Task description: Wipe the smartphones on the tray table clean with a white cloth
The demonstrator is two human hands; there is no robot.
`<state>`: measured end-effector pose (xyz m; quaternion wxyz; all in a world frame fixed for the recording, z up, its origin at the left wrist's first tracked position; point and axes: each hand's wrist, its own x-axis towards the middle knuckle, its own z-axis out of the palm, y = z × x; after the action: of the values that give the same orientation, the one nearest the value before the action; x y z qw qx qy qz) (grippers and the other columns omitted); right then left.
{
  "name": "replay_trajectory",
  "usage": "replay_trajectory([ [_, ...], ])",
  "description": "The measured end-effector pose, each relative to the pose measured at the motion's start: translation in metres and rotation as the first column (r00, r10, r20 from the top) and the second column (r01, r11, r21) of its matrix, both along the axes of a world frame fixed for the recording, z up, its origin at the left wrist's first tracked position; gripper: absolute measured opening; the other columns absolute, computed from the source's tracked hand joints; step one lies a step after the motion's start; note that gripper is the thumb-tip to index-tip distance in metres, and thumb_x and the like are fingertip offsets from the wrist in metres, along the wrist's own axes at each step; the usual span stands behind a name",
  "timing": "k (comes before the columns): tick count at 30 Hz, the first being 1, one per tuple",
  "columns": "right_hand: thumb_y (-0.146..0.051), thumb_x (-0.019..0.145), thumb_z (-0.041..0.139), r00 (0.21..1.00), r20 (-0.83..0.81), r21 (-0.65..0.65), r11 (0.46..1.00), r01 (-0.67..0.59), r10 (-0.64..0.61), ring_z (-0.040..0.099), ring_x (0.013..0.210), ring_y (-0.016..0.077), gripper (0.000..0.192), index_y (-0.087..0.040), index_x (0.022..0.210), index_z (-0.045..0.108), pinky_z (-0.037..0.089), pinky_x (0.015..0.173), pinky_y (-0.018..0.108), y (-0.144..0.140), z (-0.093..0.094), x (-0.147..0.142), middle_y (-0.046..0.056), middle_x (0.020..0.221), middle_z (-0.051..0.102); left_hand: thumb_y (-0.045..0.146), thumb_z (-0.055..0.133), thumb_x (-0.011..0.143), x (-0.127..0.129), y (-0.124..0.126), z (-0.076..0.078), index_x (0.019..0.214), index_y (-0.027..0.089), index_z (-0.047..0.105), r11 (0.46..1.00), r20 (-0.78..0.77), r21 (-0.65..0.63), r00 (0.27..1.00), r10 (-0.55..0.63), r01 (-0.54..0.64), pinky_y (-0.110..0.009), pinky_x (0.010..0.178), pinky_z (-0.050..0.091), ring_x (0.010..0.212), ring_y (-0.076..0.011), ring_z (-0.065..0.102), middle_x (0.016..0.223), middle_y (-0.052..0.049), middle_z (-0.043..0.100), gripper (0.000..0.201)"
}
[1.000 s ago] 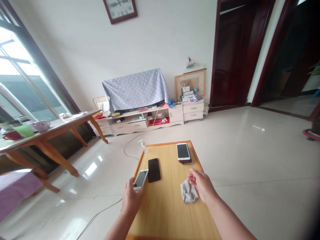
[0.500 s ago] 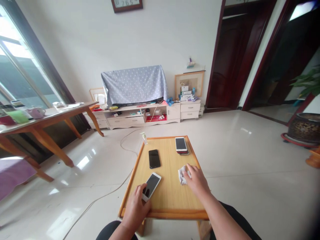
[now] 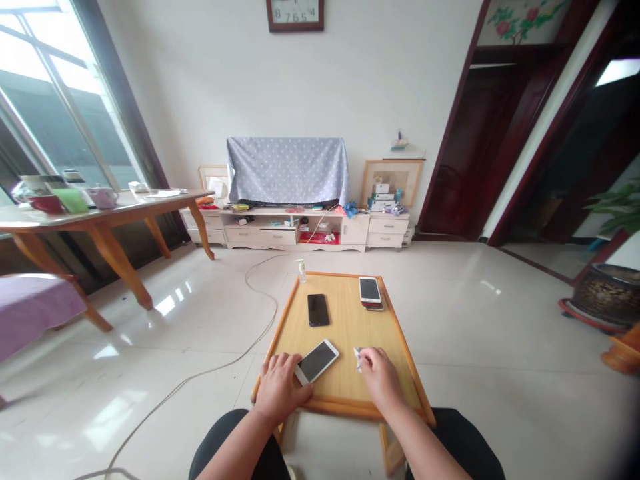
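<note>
Four phones [image 3: 319, 310] (two stacked), one cloth [image 3: 358, 355]

A home living room with a glossy pale tiled floor [image 3: 500, 347]. Against the white back wall stands a low cream media cabinet [image 3: 300, 233] with drawers and open shelves of small clutter, and on it a screen draped in a blue dotted cloth [image 3: 287, 170]. A framed clock [image 3: 295, 13] hangs above. A big window [image 3: 55, 113] fills the left side, beside a wooden dining table [image 3: 105, 217] with cups. Dark wooden doorways [image 3: 475, 153] open at right, near a potted plant [image 3: 607, 280].
</note>
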<state>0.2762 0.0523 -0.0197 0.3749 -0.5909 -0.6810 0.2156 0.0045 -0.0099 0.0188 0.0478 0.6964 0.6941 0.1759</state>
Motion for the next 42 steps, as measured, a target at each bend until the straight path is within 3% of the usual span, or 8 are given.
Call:
replay_trajectory([
  [8, -0.008, 0.081, 0.049, 0.966, -0.008, 0.117, 0.959, -0.257, 0.26, 0.058, 0.118, 0.0237, 0.032, -0.025, 0.095, 0.072, 0.043, 0.103, 0.037, -0.016, 0.013, -0.069, 0.006, 0.12, 0.067, 0.043, 0.068, 0.072, 0.001, -0.003, -0.002, 0.123, 0.028, 0.058, 0.998, 0.014, 0.055, 1.0, -0.025, 0.024, -0.042, 0.105, 0.031, 0.115, -0.029, 0.053, 0.115, -0.007, 0.064, 0.055],
  [12, -0.017, 0.087, 0.048, 0.995, 0.007, 0.153, 0.984, -0.095, 0.095, 0.043, 0.137, 0.0246, 0.04, -0.024, 0.122, 0.067, 0.032, 0.115, 0.041, -0.02, 0.013, -0.079, 0.007, 0.144, 0.054, 0.051, 0.069, 0.072, -0.005, -0.009, -0.004, 0.125, 0.027, 0.057, 0.995, 0.003, 0.099, 1.0, -0.017, 0.017, -0.043, 0.105, 0.03, 0.117, -0.0298, 0.051, 0.118, -0.008, 0.063, 0.06],
  [19, -0.043, 0.09, 0.055, 0.978, 0.176, 0.068, 0.993, 0.099, -0.109, 0.059, 0.112, 0.028, 0.049, -0.015, 0.131, 0.058, 0.048, 0.095, 0.038, -0.031, 0.002, -0.094, 0.015, 0.122, 0.062, 0.054, 0.065, 0.072, -0.011, -0.016, -0.003, 0.121, 0.025, 0.057, 0.992, -0.014, 0.123, 1.0, -0.016, 0.018, -0.045, 0.104, 0.029, 0.114, -0.0304, 0.05, 0.112, -0.008, 0.062, 0.057],
  [24, -0.026, 0.092, 0.05, 0.961, 0.276, 0.08, 0.997, 0.006, -0.028, 0.064, 0.09, 0.0194, 0.022, -0.024, 0.101, 0.07, 0.05, 0.083, 0.028, -0.026, 0.009, -0.105, 0.007, 0.105, 0.066, 0.05, 0.064, 0.072, -0.015, -0.019, -0.002, 0.115, 0.026, 0.058, 0.996, -0.015, 0.088, 1.0, -0.01, 0.011, -0.044, 0.103, 0.028, 0.112, -0.0307, 0.05, 0.108, -0.007, 0.062, 0.05],
  [28, -0.018, 0.094, 0.041, 0.955, 0.296, 0.124, 0.992, -0.015, -0.023, 0.062, 0.099, 0.0201, 0.031, -0.023, 0.1, 0.071, 0.048, 0.089, 0.029, -0.015, 0.021, -0.102, 0.008, 0.108, 0.067, 0.048, 0.062, 0.073, -0.018, -0.02, 0.0, 0.11, 0.028, 0.06, 0.996, -0.02, 0.072, 0.999, -0.046, 0.048, -0.044, 0.101, 0.029, 0.11, -0.0294, 0.05, 0.107, -0.006, 0.061, 0.042],
  [33, -0.016, 0.095, 0.042, 0.929, 0.356, 0.126, 0.979, -0.16, 0.106, 0.058, 0.118, 0.021, 0.035, -0.024, 0.112, 0.072, 0.041, 0.105, 0.032, -0.034, 0.022, -0.119, 0.006, 0.124, 0.067, 0.043, 0.062, 0.075, -0.019, -0.019, -0.006, 0.115, 0.026, 0.057, 0.991, -0.005, 0.124, 0.998, -0.055, 0.055, -0.044, 0.103, 0.028, 0.11, -0.028, 0.051, 0.107, -0.006, 0.062, 0.044],
  [38, -0.037, 0.104, 0.031, 0.816, 0.411, 0.041, 0.886, -0.461, 0.406, 0.036, 0.143, 0.0243, 0.049, -0.026, 0.151, 0.04, 0.021, 0.121, 0.049, -0.077, 0.016, -0.138, 0.004, 0.152, 0.047, 0.03, 0.059, 0.075, -0.024, -0.016, -0.015, 0.124, 0.024, 0.053, 0.986, 0.024, 0.149, 0.997, -0.08, 0.075, -0.042, 0.104, 0.029, 0.111, -0.026, 0.053, 0.114, -0.007, 0.064, 0.05],
  [42, -0.042, 0.106, 0.022, 0.826, 0.452, -0.021, 0.929, -0.369, 0.338, 0.036, 0.144, 0.0246, 0.05, -0.025, 0.146, 0.047, 0.006, 0.122, 0.056, -0.064, 0.023, -0.123, 0.006, 0.15, 0.048, 0.037, 0.063, 0.074, -0.024, -0.014, -0.02, 0.126, 0.023, 0.052, 0.981, 0.055, 0.185, 0.996, -0.075, 0.064, -0.043, 0.103, 0.032, 0.113, -0.0285, 0.054, 0.114, -0.008, 0.066, 0.055],
])
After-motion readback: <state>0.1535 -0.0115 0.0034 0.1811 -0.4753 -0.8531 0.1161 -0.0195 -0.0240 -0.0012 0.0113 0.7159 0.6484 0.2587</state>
